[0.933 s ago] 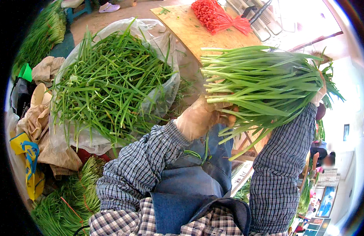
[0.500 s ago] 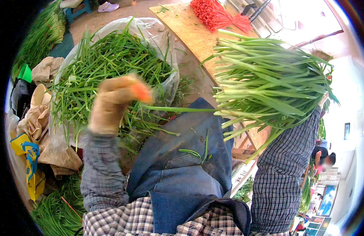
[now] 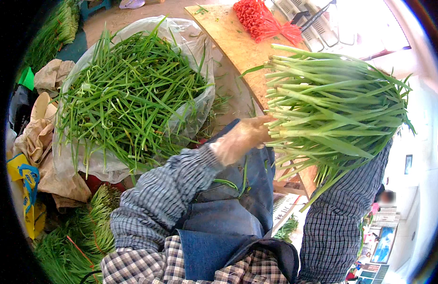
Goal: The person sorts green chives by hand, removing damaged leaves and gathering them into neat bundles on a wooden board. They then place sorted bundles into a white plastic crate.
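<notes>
A thick bunch of garlic chives (image 3: pixel 332 102) is held up on the right, pale stem ends facing left and green leaves trailing right. My right hand is hidden behind the leaves; its checked sleeve (image 3: pixel 335 208) rises to the bunch, which rests in that hand's grip. My left hand (image 3: pixel 242 139) reaches across my lap to the lower stem ends, its fingers drawn together on them and its fingertips partly hidden. Loose green blades (image 3: pixel 228 183) lie on my blue apron (image 3: pixel 219 220). To the left, a clear plastic bag (image 3: pixel 107 168) is heaped with loose green leaves (image 3: pixel 133 94).
A wooden board table (image 3: pixel 219 28) stands ahead, bearing a red mesh bundle (image 3: pixel 261 21). More bundled greens (image 3: pixel 72 251) lie at lower left, and others (image 3: pixel 50 40) at far left. Brown cloth (image 3: pixel 39 137) and a yellow-blue packet (image 3: pixel 27 189) sit beside the bag.
My left hand has swung right from over the bag to the stem ends. The single blade it was drawing out no longer shows in it. The bunch has shifted slightly right.
</notes>
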Demonstrator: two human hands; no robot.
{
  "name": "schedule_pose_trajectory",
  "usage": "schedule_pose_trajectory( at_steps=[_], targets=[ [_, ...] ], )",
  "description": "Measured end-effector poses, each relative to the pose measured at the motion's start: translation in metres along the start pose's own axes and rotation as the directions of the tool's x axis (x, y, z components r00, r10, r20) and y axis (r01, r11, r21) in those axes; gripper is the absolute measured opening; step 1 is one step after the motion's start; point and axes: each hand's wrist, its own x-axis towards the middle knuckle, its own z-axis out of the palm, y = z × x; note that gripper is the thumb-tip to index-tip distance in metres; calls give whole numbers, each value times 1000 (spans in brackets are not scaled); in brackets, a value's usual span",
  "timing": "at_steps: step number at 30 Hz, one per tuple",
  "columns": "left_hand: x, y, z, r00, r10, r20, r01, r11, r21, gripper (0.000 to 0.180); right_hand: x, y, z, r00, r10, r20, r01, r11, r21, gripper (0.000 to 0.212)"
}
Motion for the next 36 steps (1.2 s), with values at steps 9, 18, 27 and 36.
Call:
schedule_pose_trajectory(
  at_steps=[9, 18, 27, 36],
  targets=[
    [7, 18, 19, 938, -298, -180, 251, 937, -244, 22, -3, -7, -4, 999, -43, 2, 43, 999, 20, 29],
    [-7, 18, 14, 942, -210, -262, 155, 964, -216, 25, -2, -12, -11, 994, -89, 64, 82, 991, 106, 29],
    [-65, 58, -22, 846, 127, -518, 155, 871, 466, 18, -4, -41, -19, 927, -219, 305, 75, 904, 420, 28],
    [-39, 78, 12, 978, 183, 98, -183, 543, 819, 40, -16, -38, 14, 641, -567, 517, -170, 553, 816, 28]
  ],
)
